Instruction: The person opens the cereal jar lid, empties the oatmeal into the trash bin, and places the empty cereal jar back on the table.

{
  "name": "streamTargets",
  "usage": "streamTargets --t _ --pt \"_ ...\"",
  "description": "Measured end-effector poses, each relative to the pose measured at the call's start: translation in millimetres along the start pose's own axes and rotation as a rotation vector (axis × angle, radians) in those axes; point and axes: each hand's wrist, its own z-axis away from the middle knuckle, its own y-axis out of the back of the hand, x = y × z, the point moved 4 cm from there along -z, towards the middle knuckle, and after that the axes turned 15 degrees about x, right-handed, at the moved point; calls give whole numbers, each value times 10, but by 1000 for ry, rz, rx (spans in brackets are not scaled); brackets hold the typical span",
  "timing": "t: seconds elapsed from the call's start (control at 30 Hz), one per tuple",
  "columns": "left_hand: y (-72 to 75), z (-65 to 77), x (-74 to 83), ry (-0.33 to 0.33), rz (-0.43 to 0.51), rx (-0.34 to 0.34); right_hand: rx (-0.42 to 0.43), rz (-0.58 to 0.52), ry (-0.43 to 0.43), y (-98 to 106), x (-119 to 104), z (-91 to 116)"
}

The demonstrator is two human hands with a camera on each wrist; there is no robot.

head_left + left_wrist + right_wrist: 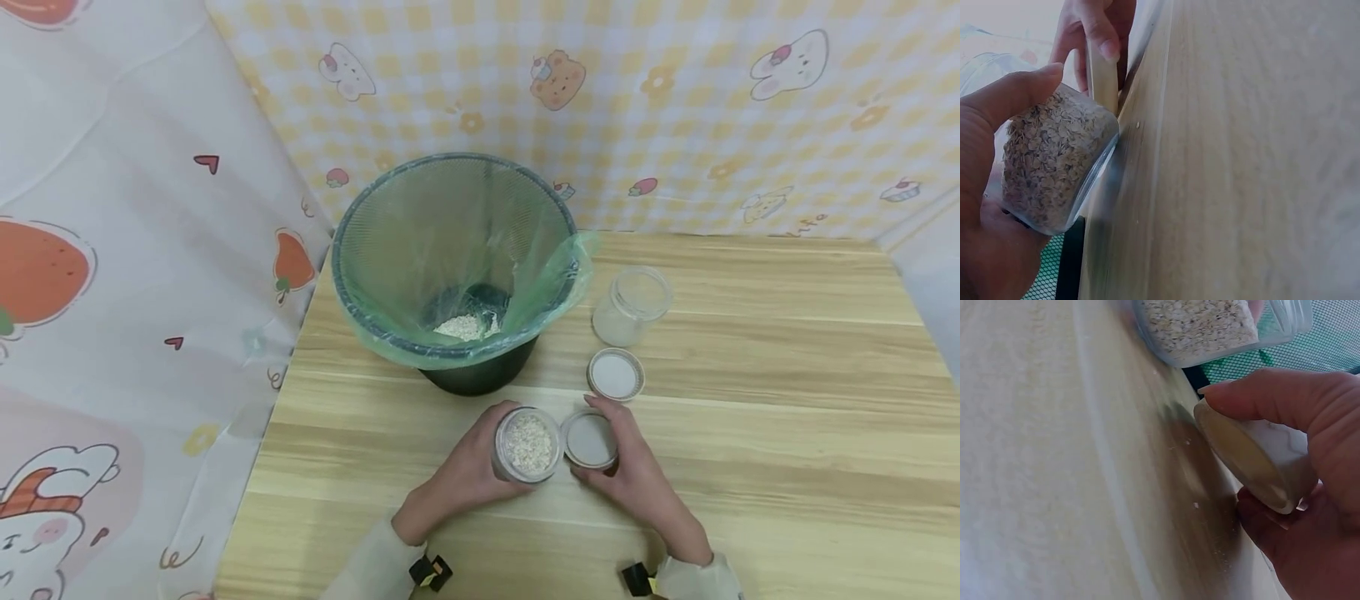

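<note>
My left hand (474,467) grips a clear jar (1057,159) of rolled oats. Seen from above in the head view, the jar's mouth is uncovered and the oats (528,444) show inside. Close to the jar's right side, my right hand (632,468) holds a round lid (591,440) by its edge, thumb on one side and fingers on the other. In the right wrist view, that lid is tilted over the wooden table (1054,487), with a few oat crumbs below.
Behind my hands stands a dark mesh bin (480,379) lined with a green bag (558,292); spilled oats (465,327) lie at its bottom. To its right are a second clear jar (630,308), uncovered, and another lid (616,374) on the table. Patterned cloth (450,75) hangs behind.
</note>
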Motion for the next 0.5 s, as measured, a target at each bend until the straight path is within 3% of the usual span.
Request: streamTargets --t 0.17,0.5 --pt "47 24 -53 75 19 25 11 33 -2 -32 -10 -4" --pt "75 53 -139 125 -15 60 25 96 -5 -82 3 -29"
